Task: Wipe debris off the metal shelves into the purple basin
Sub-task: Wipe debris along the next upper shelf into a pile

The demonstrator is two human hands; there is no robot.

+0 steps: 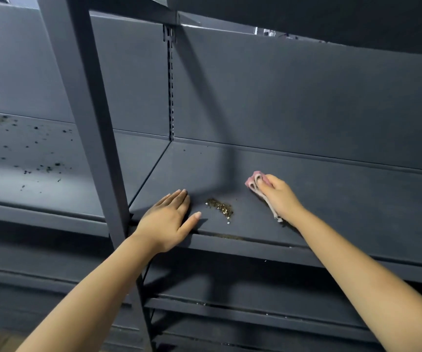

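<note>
Head view: one cloth [255, 182], two hands.

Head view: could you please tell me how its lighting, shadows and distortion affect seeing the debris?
Head view: dim, even light; a broad shadow crosses the shelf behind the debris, which stays sharp and visible; wide-angle lens bends the shelf edges; no glare.

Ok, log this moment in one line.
left hand flat on shelf | right hand holds pink cloth | debris pile between | basin unseen
</note>
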